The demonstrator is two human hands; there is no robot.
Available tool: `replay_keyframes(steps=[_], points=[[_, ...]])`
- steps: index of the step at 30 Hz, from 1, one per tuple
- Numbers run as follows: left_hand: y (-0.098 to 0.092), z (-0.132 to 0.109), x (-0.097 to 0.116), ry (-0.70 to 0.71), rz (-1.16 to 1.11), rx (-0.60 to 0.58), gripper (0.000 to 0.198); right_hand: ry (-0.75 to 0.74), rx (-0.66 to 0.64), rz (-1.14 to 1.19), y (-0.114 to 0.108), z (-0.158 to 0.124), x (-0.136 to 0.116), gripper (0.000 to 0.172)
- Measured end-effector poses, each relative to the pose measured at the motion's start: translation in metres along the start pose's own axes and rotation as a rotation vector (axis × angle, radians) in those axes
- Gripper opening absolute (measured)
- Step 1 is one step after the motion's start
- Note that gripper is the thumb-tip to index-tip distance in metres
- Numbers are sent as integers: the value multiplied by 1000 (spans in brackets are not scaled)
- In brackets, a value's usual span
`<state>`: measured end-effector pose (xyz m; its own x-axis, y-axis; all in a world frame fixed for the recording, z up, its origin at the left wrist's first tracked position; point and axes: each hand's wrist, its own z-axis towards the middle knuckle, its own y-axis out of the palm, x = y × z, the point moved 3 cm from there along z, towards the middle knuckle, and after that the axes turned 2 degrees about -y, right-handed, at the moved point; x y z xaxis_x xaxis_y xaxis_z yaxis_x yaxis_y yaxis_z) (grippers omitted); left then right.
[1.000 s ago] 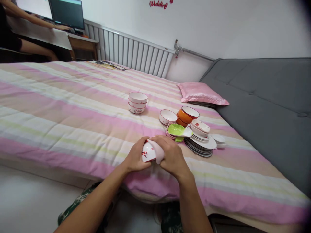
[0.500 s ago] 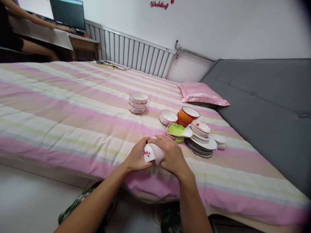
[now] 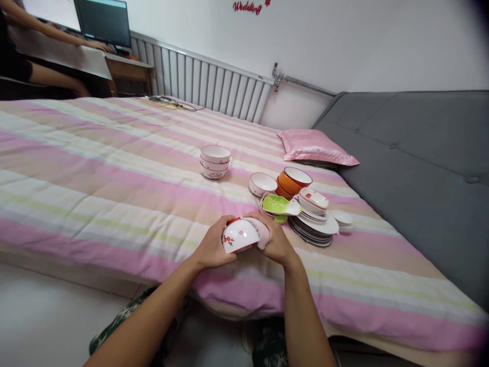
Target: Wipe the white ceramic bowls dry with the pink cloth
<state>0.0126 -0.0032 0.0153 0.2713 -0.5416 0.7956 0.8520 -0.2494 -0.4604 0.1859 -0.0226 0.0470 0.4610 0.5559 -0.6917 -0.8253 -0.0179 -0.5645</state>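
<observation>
A white bowl [image 3: 240,235] with red blossoms and a red rim is tilted on its side above the near edge of the bed, its outer wall towards me. My left hand [image 3: 212,246] is closed round its left side. In my right hand [image 3: 279,243] is a pale pink cloth [image 3: 263,233], pressed against the bowl's right side. Beyond my hands stands a stack of three similar bowls [image 3: 214,163]. A single red-rimmed bowl [image 3: 262,184] sits nearer the right hand, beside orange bowls [image 3: 286,184] and a green leaf-shaped dish [image 3: 275,205].
Several stacked plates [image 3: 310,238] carry small pinkish-white dishes [image 3: 314,198], with small white bowls [image 3: 342,219] alongside. A pink pillow [image 3: 317,145] lies by the grey headboard [image 3: 405,163]. Cables [image 3: 171,104] lie at the bed's far edge. Another person's arm [image 3: 53,33] reaches over a desk.
My right hand with the cloth has shifted right along the bowl, uncovering more of its white outer wall. My left hand keeps its hold.
</observation>
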Motion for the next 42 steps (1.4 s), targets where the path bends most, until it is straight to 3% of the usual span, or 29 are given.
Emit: replay_keyframes(steps=[6,16,22,29,36,42], points=[[-2,0,-4,-24,-31,-27,67,-2,37,113,4,-2,22,47],[-5,0,-2,-54,-55,-51,67,64,72,271,14,-9,49,57],[-7,0,-3,-75,-58,-35,66,152,64,302,21,-11,52,59],[-9,-2,-1,-61,-62,-36,70,76,116,161,12,-5,34,43],[4,-1,-16,32,54,-14,73,108,166,-210,-8,-7,2,57],[10,2,-30,-11,33,-64,82,149,134,-519,-3,-5,-19,64]])
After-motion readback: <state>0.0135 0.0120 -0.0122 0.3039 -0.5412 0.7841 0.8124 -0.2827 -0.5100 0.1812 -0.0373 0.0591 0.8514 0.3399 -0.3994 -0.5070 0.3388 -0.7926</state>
